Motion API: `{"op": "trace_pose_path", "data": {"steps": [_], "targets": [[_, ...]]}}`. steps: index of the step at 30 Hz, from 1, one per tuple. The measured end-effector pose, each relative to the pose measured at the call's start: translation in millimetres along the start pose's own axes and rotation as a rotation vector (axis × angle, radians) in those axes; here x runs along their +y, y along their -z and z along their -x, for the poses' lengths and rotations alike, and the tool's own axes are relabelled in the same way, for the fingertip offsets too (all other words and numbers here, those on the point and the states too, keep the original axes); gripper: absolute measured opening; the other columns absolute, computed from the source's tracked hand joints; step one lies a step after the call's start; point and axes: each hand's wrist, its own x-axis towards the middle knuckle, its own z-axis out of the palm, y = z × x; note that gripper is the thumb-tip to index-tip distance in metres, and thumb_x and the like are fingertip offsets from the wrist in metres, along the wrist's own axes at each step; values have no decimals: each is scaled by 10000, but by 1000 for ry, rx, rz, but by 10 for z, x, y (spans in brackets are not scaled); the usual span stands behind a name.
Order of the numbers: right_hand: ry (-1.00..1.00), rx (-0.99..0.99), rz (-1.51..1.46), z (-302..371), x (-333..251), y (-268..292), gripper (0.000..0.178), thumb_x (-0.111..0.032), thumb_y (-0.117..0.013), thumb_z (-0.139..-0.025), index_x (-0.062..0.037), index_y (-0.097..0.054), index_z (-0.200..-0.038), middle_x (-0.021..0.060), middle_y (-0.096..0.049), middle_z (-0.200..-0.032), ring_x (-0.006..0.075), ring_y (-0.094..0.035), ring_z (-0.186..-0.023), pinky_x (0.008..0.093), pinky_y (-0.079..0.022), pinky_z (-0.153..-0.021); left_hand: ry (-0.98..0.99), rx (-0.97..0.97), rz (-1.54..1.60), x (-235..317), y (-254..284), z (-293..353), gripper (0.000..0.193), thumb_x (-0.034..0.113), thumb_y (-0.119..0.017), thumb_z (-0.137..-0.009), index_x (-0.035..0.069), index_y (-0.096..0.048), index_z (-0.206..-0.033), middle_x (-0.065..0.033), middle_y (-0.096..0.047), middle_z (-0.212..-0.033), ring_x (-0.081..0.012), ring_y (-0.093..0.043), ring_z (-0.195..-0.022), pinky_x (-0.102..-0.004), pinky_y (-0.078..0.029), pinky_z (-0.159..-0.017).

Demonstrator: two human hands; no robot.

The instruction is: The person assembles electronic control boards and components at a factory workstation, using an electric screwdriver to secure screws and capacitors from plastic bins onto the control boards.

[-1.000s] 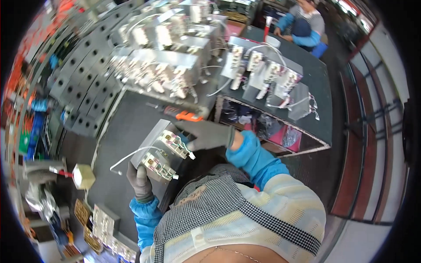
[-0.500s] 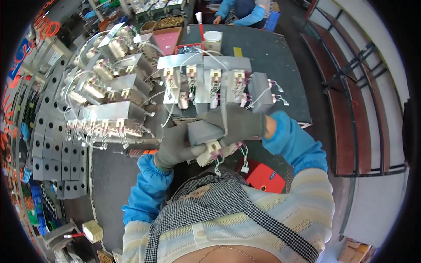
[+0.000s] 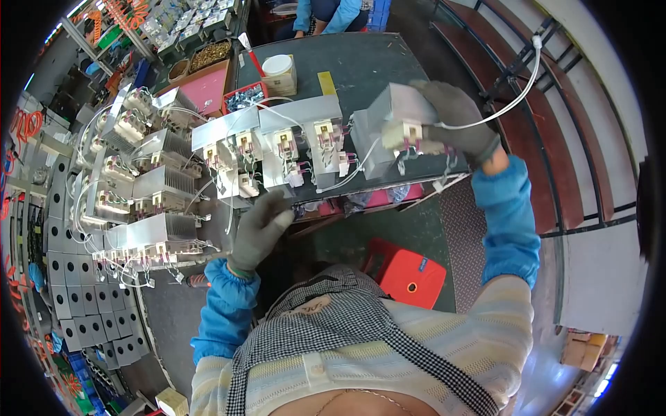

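My right hand (image 3: 454, 118), in a grey glove, grips a silver metal unit (image 3: 397, 119) with a white terminal block and loose wires, held over the right end of the dark bench (image 3: 361, 62). It sits just right of a row of similar silver units (image 3: 281, 139) standing on that bench. In the middle of the view my left hand (image 3: 260, 229), also gloved, hovers empty with its fingers loosely apart below the row's left end. Blue sleeve covers are on both forearms.
Stacks of finished silver units (image 3: 139, 201) fill the left bench, with grey metal plates (image 3: 76, 305) laid out beneath. A pink tray (image 3: 201, 87), a red parts bin (image 3: 243, 97) and a white tub (image 3: 277, 66) stand at the back. A red stool (image 3: 406, 270) is below. Another person's blue sleeves (image 3: 326, 14) show at top.
The unit held in both hands has gone to the right in my right hand alone. My left hand has let go and dropped toward the bench edge.
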Motion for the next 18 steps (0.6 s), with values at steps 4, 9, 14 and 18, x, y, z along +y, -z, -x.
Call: {"op": "trace_pose_path", "data": {"steps": [4,9,14,18], "targets": [[33,-53,-40,-524,450,-368,893,-303,-878,-691,-68,-533,-1480,207,-647,-1355,407,-628,-1217,489,-483,-1074,20,27,-49,-69,27,197,513,106,-721,-1002,-55,-519,-1445,-128,-701,-1284,-196,-655,-1193,-323,-520,-1033],[92,-209,-12,-882,637,-935,882,-264,-860,-713,-77,-516,-1504,228,-651,-1346,389,-615,-1270,469,-481,-1091,63,262,17,-243,319,509,483,96,-692,-1016,-55,-522,-1442,-132,-701,-1279,-197,-647,-1201,-323,-507,-1050],[-10,-356,-104,-1038,559,-1198,906,-256,-839,-687,-89,-512,-1515,230,-649,-1340,390,-610,-1262,454,-482,-1081,144,518,129,-409,326,757,472,103,-683,-1021,-62,-530,-1436,-140,-699,-1280,-198,-634,-1222,-322,-493,-1066],[-35,-401,-202,-1120,564,-1152,921,-284,-823,-688,-75,-500,-1525,245,-606,-1412,395,-572,-1326,448,-450,-1127,203,516,207,-537,276,844,471,115,-679,-1026,-65,-531,-1435,-146,-699,-1289,-205,-640,-1233,-310,-498,-1057]]}}
